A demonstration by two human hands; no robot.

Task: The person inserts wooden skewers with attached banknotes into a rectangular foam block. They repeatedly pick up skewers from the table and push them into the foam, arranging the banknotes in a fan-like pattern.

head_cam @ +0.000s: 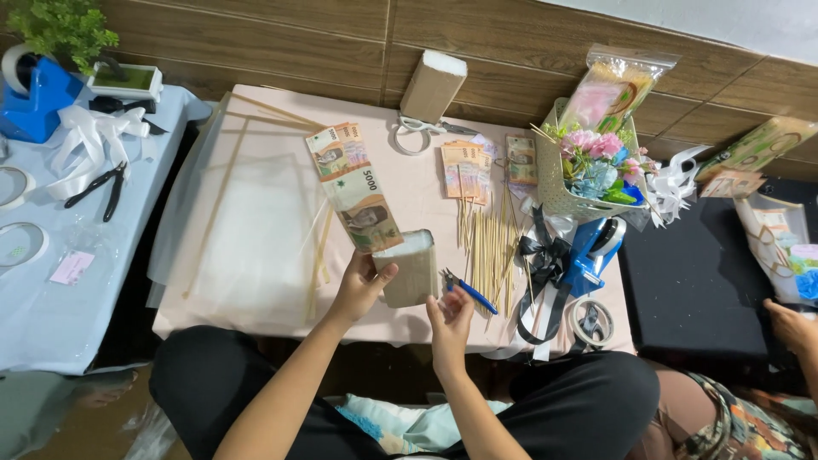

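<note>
I see left hand (362,285) gripping a paper-wrapped block (409,268) with 2 banknotes (349,183) stuck up from it near the table's (256,255) front edge, right hand (449,317) open, touching nothing, beside it.

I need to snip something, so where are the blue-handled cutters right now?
In the head view, the blue-handled cutters lie on the pink table just right of the brown block, by the right hand and beside the wooden skewers.
</note>
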